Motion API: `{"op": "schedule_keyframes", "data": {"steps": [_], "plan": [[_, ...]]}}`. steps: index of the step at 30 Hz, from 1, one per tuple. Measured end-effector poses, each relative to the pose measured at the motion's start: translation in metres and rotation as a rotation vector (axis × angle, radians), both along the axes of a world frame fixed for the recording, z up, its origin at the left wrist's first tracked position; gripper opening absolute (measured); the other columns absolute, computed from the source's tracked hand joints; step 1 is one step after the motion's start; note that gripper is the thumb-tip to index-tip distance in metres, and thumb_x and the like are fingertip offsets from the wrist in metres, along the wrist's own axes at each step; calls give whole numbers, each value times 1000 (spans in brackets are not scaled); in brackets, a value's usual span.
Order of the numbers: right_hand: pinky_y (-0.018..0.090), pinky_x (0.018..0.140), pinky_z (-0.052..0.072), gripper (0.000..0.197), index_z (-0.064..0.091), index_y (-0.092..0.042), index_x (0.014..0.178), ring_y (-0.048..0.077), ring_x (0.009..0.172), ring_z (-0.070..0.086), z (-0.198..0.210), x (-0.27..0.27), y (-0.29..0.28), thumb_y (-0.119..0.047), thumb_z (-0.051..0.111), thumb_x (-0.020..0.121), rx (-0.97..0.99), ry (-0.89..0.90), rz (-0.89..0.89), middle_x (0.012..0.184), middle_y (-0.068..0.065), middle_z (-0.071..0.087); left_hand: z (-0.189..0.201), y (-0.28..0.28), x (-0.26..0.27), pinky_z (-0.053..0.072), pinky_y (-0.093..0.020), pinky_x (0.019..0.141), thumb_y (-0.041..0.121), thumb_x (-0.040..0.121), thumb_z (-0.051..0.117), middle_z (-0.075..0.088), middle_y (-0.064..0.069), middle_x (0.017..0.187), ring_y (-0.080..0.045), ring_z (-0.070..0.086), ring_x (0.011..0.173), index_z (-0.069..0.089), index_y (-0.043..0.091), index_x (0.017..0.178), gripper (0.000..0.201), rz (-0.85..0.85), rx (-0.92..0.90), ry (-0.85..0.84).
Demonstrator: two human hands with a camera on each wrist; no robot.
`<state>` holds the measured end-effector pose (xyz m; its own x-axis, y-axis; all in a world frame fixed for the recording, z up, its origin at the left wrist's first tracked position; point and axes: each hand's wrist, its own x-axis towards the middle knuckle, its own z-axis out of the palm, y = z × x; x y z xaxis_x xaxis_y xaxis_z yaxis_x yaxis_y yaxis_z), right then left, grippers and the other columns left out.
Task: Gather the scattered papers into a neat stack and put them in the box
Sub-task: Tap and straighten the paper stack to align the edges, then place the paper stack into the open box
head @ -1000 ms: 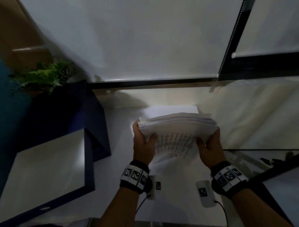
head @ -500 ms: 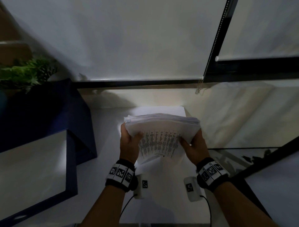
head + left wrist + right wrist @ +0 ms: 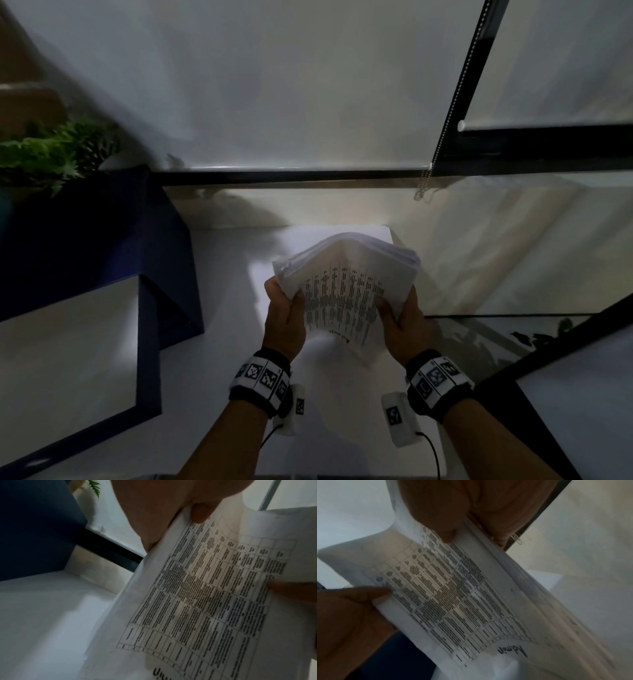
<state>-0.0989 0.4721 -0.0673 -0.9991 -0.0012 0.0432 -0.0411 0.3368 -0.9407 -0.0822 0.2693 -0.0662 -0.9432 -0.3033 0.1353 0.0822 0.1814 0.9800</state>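
Both hands (image 3: 346,322) grip the bowed paper stack (image 3: 346,274); squaring seems done, next carry it left to the blue box (image 3: 150,342)

The top sheet (image 3: 453,601) of the held stack carries a printed table too blurred to read; below it, upside down, a handwritten word (image 3: 511,651) reads "Admin". The wristband tags (image 3: 263,375) bear coded squares only.

Thin matt paper stack (image 3: 356,274), smooth white tabletop (image 3: 219,342), perhaps cardboard navy box (image 3: 150,342).
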Motion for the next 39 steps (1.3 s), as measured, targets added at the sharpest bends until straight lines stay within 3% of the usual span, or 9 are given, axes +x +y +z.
{"op": "schedule_keyframes", "data": {"steps": [5,10,13,17,20,26,32,37,39], "plan": [[30,84,46,50,27,-16,137,16,96,51,-4,-4,-2,-17,54,94,18,-43,-9,106,-5,50,8,6,-7,46,-12,70,14,104,41,51,17,102,6,55,89,24,24,116,24,32,-125,-29],[28,86,43,49,27,-22,133,13,95,49,-10,-3,-1,-15,55,94,0,-14,-27,99,-22,46,-8,0,-3,53,-28,82,11,102,44,52,11,108,-1,55,98,25,25,114,27,22,-32,-109],[28,88,42,52,21,-32,125,10,96,49,-21,0,0,-10,55,93,7,-43,-8,102,-28,41,-19,-2,-3,49,-21,77,3,100,41,53,8,105,-2,54,97,28,22,112,26,-4,-50,-203],[23,82,43,48,24,-32,126,-1,81,52,-31,2,1,-10,52,94,33,-91,5,97,-26,44,-22,-7,-8,49,-22,81,0,100,36,54,6,108,-1,54,101,33,22,116,28,-17,-78,-259],[27,82,44,45,30,-20,135,8,83,51,-33,3,-2,-13,51,96,38,-102,9,98,-15,48,-24,-8,-11,49,-31,88,6,103,35,56,1,116,-16,57,107,33,21,123,26,-55,-132,-289],[30,77,45,33,38,-17,124,21,93,55,-17,-5,0,-10,51,94,77,-67,32,98,-4,55,-15,-13,-6,56,-26,71,8,103,35,62,-6,104,-21,64,90,36,13,117,15,-1,-284,-242],[34,78,44,36,41,-11,121,18,91,53,27,-5,-11,-3,57,90,33,93,120,94,-24,48,41,-26,23,50,-21,52,8,102,39,63,-2,83,-16,64,66,39,23,108,15,97,-403,-46],[25,82,44,40,40,-26,117,8,99,52,68,7,-43,-4,58,89,-100,176,275,107,-10,53,105,-52,79,57,-33,82,12,102,40,64,-5,109,-21,65,94,43,29,126,29,111,-372,116],[29,84,47,40,41,-24,120,12,104,54,81,14,-64,-3,56,89,-150,175,357,115,-2,54,126,-68,107,43,-21,104,1,101,39,53,1,135,-9,55,119,29,33,141,52,37,-382,107]]}}
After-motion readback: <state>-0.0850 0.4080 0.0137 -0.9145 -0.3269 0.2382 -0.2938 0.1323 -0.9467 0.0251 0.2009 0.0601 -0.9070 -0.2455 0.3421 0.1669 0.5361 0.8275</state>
